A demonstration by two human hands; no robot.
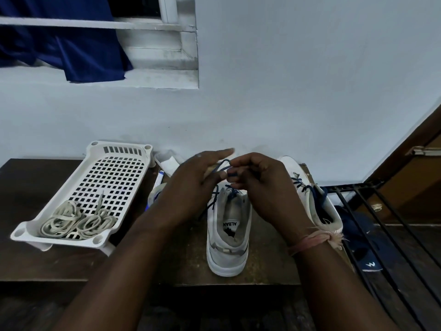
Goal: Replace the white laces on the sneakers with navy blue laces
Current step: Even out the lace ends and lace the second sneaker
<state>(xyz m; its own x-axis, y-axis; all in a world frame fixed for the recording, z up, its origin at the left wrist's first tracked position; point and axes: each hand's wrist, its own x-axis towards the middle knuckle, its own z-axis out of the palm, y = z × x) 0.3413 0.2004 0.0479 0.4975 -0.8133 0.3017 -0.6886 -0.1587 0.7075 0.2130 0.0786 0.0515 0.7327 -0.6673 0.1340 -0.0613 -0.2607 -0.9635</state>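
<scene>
Tying a navy lace over the near sneaker

Both hands work above the near sneaker [228,235] on the bench [269,271]: the left hand [191,187] holds a loop of navy lace [220,164] with its forefinger stretched out, and the right hand [260,185] pinches the same lace. Right of that sneaker stands the second sneaker [312,199], laced navy. Left of it, a white basket [119,149] holds the old white laces [76,220].

Pale blue-white wall [298,80] fills the back. White-framed window [164,44] upper left of it, blue cloth [71,44] draped over the sill. Dark wooden table [35,259] butts against the wall below. Black metal rack [381,223] right of table, brown door [417,144] behind.
</scene>
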